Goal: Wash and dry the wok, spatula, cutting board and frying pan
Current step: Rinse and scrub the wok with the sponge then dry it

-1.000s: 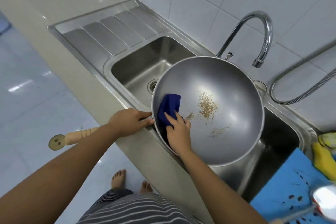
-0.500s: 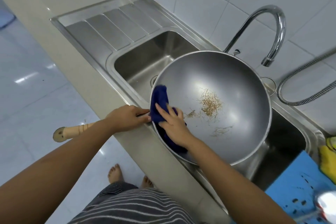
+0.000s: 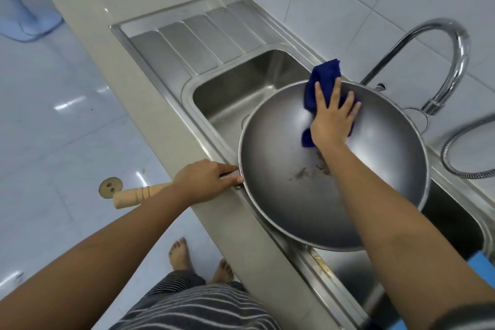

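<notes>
A large steel wok (image 3: 281,182) is tilted over the double sink, with brown food residue (image 3: 312,170) near its middle. My left hand (image 3: 206,178) grips the wok's handle close to the rim; the wooden handle end (image 3: 134,195) sticks out over the floor. With straight fingers, my right hand (image 3: 332,118) presses a dark blue cloth (image 3: 324,75) against the wok's far inner wall, near the rim. A corner of the blue cutting board (image 3: 482,262) shows at the right edge. Spatula and frying pan are out of view.
The left sink basin (image 3: 241,94) and ribbed drainboard (image 3: 192,43) lie beyond the wok. A curved chrome tap (image 3: 455,61) stands at the back right, next to a coiled metal hose (image 3: 460,153). The beige counter edge (image 3: 166,126) runs diagonally; my bare feet stand on the tiled floor.
My right hand has swept the blue cloth from the wok's near-left rim up across the inside to the far rim. My left hand has kept its grip on the handle.
</notes>
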The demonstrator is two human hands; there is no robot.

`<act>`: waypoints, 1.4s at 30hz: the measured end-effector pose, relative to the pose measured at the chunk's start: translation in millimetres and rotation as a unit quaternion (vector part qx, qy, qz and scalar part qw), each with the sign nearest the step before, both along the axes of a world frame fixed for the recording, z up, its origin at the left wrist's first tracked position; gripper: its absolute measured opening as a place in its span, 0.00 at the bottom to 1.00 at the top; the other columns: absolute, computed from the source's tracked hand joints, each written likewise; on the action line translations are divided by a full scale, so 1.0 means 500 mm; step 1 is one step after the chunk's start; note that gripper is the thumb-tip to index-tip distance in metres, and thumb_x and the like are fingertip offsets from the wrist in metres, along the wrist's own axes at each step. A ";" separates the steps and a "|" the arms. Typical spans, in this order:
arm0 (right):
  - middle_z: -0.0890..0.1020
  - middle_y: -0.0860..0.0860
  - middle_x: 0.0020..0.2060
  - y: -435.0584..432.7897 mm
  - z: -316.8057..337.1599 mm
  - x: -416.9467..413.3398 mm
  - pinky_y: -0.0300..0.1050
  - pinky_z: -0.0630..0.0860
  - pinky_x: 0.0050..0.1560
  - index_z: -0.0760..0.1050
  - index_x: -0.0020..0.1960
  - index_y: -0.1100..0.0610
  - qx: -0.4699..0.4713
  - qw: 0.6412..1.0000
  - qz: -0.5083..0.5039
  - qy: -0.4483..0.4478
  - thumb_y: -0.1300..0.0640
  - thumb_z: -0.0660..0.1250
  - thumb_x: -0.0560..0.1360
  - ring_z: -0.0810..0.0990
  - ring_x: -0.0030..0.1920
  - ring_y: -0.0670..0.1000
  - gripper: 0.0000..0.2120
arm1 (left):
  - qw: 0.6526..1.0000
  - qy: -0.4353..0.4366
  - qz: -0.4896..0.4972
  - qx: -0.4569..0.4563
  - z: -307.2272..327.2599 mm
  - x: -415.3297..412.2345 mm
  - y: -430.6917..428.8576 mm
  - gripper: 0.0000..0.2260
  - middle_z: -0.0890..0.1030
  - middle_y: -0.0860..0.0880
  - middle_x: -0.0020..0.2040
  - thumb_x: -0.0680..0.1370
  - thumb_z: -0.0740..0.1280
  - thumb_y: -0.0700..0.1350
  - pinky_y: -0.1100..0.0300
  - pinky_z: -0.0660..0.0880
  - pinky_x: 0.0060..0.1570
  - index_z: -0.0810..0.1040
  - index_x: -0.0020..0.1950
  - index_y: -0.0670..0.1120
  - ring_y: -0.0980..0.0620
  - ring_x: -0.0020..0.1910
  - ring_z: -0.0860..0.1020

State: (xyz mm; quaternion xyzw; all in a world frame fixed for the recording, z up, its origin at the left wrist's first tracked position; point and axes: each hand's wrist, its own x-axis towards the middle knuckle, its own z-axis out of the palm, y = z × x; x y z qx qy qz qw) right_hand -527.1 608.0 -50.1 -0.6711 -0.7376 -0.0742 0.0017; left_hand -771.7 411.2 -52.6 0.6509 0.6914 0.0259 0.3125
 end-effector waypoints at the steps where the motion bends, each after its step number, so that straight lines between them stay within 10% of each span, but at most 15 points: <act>1: 0.36 0.54 0.79 -0.006 0.002 0.017 0.68 0.42 0.75 0.38 0.79 0.42 0.006 1.000 -0.012 -0.016 0.57 0.62 0.79 0.46 0.77 0.67 0.41 | 1.000 0.015 -0.003 0.004 0.003 0.001 -0.001 0.24 0.82 0.53 0.54 0.77 0.52 0.71 0.54 0.75 0.51 0.71 0.68 0.66 0.51 0.52 0.78; 12: 0.45 0.52 0.80 -0.212 -0.053 0.020 0.68 0.46 0.74 0.47 0.80 0.43 -0.167 0.985 0.012 0.045 0.45 0.52 0.82 0.51 0.75 0.65 0.28 | 0.997 0.069 -0.025 0.032 0.010 0.015 -0.018 0.25 0.81 0.49 0.57 0.77 0.52 0.70 0.54 0.74 0.52 0.70 0.70 0.64 0.47 0.57 0.78; 19: 0.55 0.46 0.79 -0.400 -0.013 -0.007 0.54 0.51 0.75 0.58 0.76 0.36 -0.378 0.873 0.088 0.296 0.39 0.53 0.82 0.51 0.77 0.53 0.22 | 0.998 0.056 -0.029 0.031 0.033 0.027 -0.013 0.21 0.80 0.51 0.61 0.78 0.53 0.68 0.54 0.73 0.55 0.72 0.68 0.65 0.48 0.60 0.76; 27: 0.54 0.46 0.79 -0.396 0.015 0.193 0.55 0.55 0.72 0.56 0.77 0.37 -0.374 0.921 0.112 -0.002 0.38 0.49 0.82 0.57 0.74 0.57 0.23 | 0.998 0.039 -0.056 0.014 0.042 0.021 -0.013 0.30 0.82 0.52 0.54 0.73 0.48 0.74 0.53 0.74 0.52 0.78 0.60 0.61 0.50 0.53 0.77; 33: 0.53 0.56 0.78 -0.293 0.005 0.264 0.66 0.45 0.75 0.62 0.75 0.48 -0.158 0.971 -0.036 -0.177 0.47 0.52 0.82 0.54 0.75 0.63 0.22 | 0.998 -0.001 -0.060 0.009 0.061 0.019 -0.017 0.43 0.83 0.54 0.49 0.62 0.40 0.81 0.55 0.75 0.50 0.78 0.62 0.61 0.53 0.49 0.77; 42: 0.50 0.54 0.80 -0.379 -0.060 0.014 0.63 0.48 0.75 0.53 0.79 0.46 -0.278 0.948 -0.045 0.150 0.43 0.50 0.83 0.56 0.75 0.64 0.26 | 0.998 0.052 -0.025 0.032 0.052 0.031 -0.020 0.19 0.82 0.53 0.52 0.78 0.55 0.67 0.57 0.73 0.46 0.78 0.60 0.62 0.52 0.50 0.77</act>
